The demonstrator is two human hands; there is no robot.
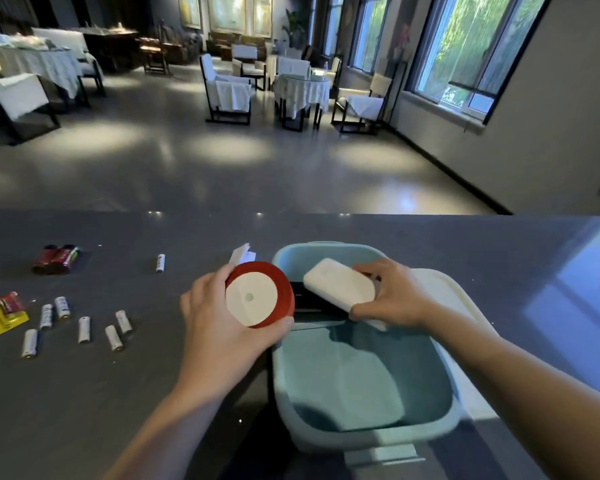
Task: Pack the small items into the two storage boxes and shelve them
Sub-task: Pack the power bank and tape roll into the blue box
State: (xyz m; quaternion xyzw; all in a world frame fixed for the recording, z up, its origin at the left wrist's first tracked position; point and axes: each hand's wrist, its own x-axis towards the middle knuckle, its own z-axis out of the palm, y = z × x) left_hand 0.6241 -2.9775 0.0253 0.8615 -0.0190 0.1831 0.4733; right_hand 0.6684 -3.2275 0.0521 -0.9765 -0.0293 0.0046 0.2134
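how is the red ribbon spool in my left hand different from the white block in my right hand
The ribbon spool is round, red-rimmed with a white face and centre hole; the white block is a plain rounded rectangle. The left hand holds the spool beside the blue box; the right hand holds the block over it. Both are gripped, off the counter.

Teal storage box (361, 393) open at the desk's near edge, its white lid (444, 289) lying just beside its right wall. My left hand (219, 327) grips a red ribbon spool (257, 294), white face up, at the box's left rim. My right hand (392, 296) holds a white power bank (338, 285), tilted, over the box's far end, above a black item (309, 301) inside. Loose white batteries (84, 329) lie toward the desk's left edge.
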